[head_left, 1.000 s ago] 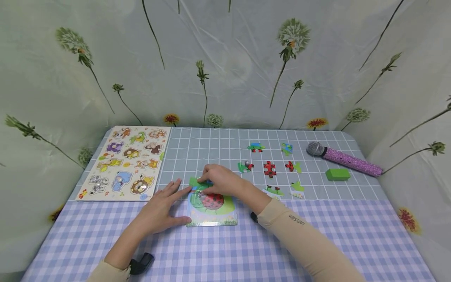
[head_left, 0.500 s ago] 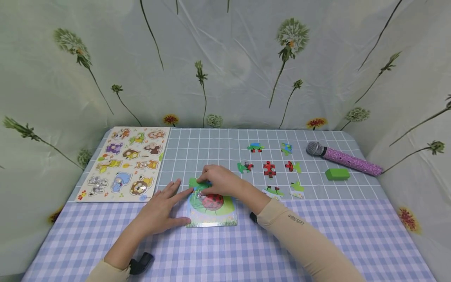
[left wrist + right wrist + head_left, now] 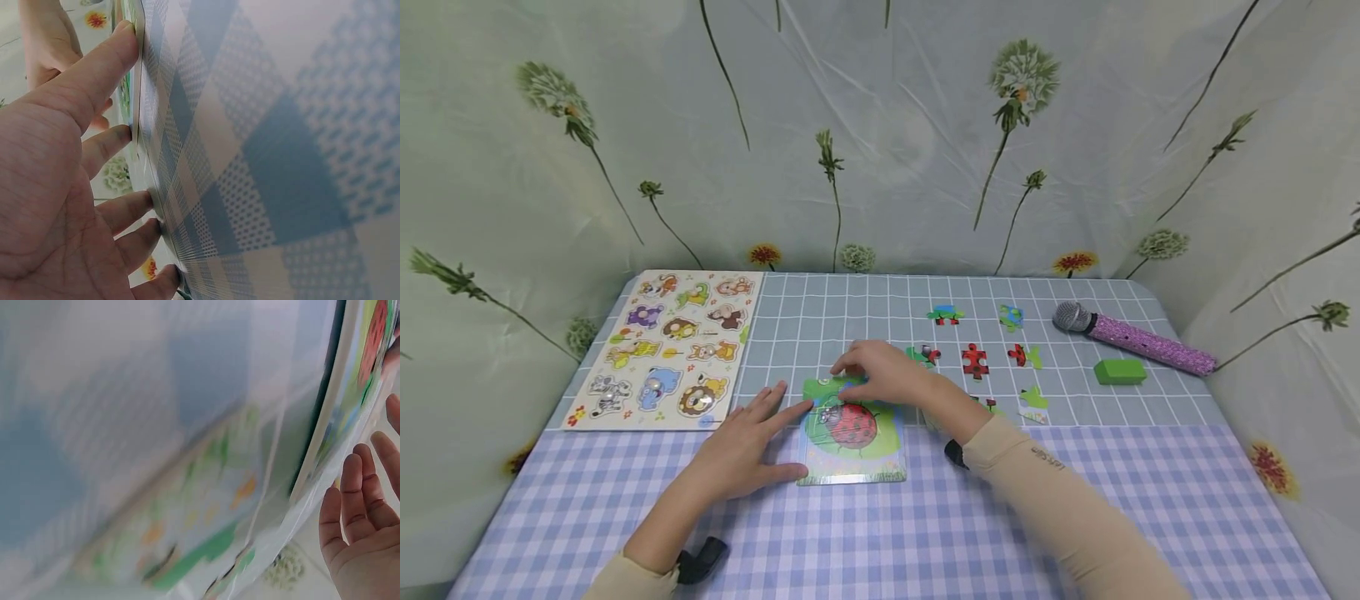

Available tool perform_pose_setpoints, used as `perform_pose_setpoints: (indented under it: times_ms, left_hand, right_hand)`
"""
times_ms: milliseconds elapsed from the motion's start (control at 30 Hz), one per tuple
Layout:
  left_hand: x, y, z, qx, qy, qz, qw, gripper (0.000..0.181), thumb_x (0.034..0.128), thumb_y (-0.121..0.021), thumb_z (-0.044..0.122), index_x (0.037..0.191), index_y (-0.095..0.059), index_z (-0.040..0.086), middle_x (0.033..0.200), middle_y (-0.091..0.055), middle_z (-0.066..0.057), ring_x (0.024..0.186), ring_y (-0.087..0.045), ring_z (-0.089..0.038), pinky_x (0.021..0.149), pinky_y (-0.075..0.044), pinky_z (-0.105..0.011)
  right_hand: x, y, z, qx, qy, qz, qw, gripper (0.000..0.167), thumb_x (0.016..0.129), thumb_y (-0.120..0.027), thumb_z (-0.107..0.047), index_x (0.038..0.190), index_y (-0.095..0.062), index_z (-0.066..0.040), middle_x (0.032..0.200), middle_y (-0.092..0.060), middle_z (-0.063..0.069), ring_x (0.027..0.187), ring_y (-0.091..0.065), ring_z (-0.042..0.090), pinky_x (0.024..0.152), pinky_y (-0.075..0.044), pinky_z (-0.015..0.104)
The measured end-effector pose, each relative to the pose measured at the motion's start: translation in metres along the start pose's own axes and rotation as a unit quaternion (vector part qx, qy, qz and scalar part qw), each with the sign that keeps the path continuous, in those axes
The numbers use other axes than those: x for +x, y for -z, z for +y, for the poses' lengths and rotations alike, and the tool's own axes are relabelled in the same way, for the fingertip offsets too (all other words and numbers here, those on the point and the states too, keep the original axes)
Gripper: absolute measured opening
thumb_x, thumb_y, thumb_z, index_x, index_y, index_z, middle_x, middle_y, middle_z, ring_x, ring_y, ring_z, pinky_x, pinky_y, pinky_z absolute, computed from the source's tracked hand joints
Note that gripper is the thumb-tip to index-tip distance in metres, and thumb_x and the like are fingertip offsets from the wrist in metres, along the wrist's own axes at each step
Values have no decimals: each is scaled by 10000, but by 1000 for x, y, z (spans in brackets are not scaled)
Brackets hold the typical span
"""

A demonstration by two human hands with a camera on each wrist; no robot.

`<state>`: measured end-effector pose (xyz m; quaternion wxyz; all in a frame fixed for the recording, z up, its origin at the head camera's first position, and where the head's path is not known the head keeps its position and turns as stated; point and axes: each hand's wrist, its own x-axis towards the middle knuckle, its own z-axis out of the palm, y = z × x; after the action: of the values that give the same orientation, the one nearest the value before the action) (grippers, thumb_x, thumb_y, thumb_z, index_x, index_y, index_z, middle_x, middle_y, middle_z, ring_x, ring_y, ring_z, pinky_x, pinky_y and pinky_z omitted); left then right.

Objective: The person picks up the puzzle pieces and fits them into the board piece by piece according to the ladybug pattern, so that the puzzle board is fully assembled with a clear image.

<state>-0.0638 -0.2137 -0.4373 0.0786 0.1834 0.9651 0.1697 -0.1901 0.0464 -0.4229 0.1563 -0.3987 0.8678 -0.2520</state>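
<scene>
A small square puzzle board [image 3: 850, 467] with a ladybug picture lies in front of me. A green puzzle piece [image 3: 818, 390] sits at its upper left corner. My left hand [image 3: 737, 450] lies spread to the left of the board, thumb and index fingertip touching its left side. In the left wrist view, the left fingers [image 3: 106, 147] are extended toward the board's edge. My right hand [image 3: 883, 372] is over the board's top edge, fingers loosely bent. The right wrist view shows that hand's fingers [image 3: 352, 490] apart, with nothing visible between them.
Several loose puzzle pieces [image 3: 974, 361] lie right of the board on the grey gridded mat [image 3: 820, 304]. An animal peg board [image 3: 658, 350] is at the left. A purple microphone [image 3: 1150, 343] and a green block [image 3: 1119, 372] lie at the far right.
My right hand has come up off the board and shifted slightly right, leaving the green puzzle piece at the corner. The left hand has stayed in place.
</scene>
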Motion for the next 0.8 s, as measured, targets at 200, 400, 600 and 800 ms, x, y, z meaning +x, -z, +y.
perform_pose_setpoints:
  times_ms: [200,400,600,800]
  left_hand:
    - [1,-1,0,23,12,33,10000,873,834,-870,579,1587,-550,277,1710,-386,-246,1546,-398,-544,1152,-395,-784]
    - [0,-1,1,42,-10,63,10000,881,828,-864,605,1585,-553,278,1704,-398,-244,1541,-407,-542,1151,-400,-780]
    - [0,-1,1,2,2,75,10000,885,827,-872,591,1589,-549,278,1711,-389,-237,1553,-393,-532,1163,-384,-782]
    - [0,-1,1,-46,38,61,10000,883,822,-882,577,1584,-555,274,1709,-394,-236,1553,-394,-533,1166,-378,-784]
  right_hand:
    - [-8,21,13,15,-242,182,9995,425,984,-806,-266,1370,-730,-105,1216,-709,86,1133,-690,241,983,-593,367]
    - [-16,41,29,-16,-411,412,9983,462,1000,-783,-237,1424,-688,-80,1324,-686,142,1230,-679,306,1041,-587,438]
    - [-26,62,50,304,-704,563,9955,495,1019,-754,-201,1478,-634,-58,1466,-613,191,1311,-632,365,1119,-538,515]
    - [-33,77,72,623,-1015,807,9896,502,1014,-756,-178,1481,-630,-45,1496,-629,191,1355,-617,395,1160,-508,556]
